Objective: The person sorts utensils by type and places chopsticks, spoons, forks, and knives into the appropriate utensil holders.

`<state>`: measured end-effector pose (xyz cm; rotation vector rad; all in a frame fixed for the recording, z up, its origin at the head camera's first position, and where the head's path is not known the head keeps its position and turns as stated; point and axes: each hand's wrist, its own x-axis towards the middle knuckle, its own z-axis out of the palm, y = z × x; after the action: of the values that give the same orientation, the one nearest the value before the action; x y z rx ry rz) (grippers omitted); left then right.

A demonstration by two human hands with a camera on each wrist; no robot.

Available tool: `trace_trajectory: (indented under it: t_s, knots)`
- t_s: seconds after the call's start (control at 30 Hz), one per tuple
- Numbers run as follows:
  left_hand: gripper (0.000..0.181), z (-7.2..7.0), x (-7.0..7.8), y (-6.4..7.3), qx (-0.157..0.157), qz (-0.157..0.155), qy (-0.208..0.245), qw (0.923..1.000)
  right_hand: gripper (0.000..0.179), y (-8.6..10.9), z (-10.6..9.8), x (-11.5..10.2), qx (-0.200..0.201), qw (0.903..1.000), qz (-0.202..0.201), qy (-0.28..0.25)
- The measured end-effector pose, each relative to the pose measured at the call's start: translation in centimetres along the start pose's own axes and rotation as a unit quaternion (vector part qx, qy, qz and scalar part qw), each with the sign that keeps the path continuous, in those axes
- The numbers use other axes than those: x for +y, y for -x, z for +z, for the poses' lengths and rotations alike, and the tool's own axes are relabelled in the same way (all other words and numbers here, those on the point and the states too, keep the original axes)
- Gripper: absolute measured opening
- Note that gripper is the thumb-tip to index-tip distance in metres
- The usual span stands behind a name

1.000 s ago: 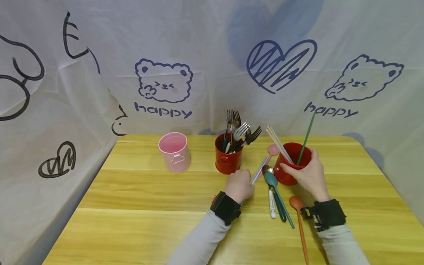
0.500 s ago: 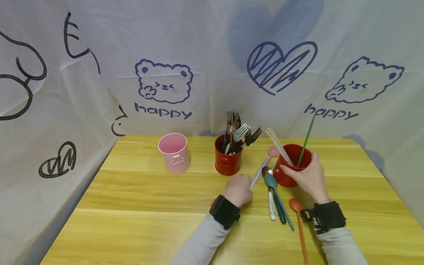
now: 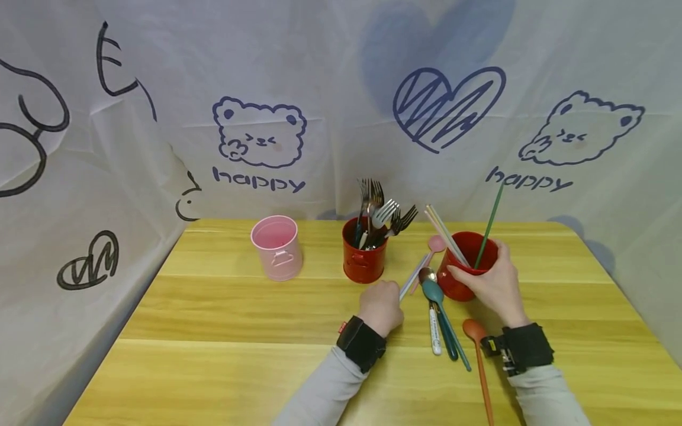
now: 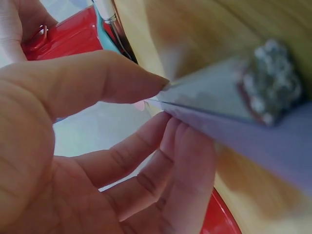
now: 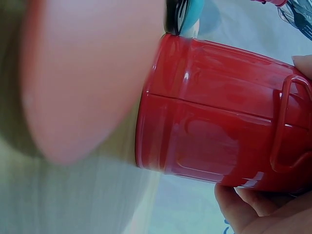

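My left hand pinches a pair of chopsticks, pale grey and lilac, between thumb and fingers. The chopsticks slant low over the table in the left wrist view. My right hand grips the right red bucket around its side. Inside that bucket, a green chopstick leans right and several pale chopsticks lean left. Between the hands lie a teal spoon, a white-handled spoon and a pink spoon. An orange spoon lies by the right wrist.
A second red bucket, full of forks, stands beyond my left hand. Further left is a pink bucket. A white cloth with drawings hangs behind the wooden table.
My left hand has drawn slightly toward the near edge, still holding the chopsticks. My right hand stays on the red bucket. The spoons lie as before.
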<state>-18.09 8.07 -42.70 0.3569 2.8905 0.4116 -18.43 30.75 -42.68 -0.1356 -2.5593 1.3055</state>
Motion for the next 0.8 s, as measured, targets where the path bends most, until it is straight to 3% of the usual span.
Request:
trace_trajectory:
  t_s: [0.8]
  knots:
    - [0.025, 0.12, -0.33, 0.21, -0.002, -0.025, -0.007, 0.9997, 0.089, 0.08, 0.01, -0.03, 0.003, 1.0, 0.0, 0.006]
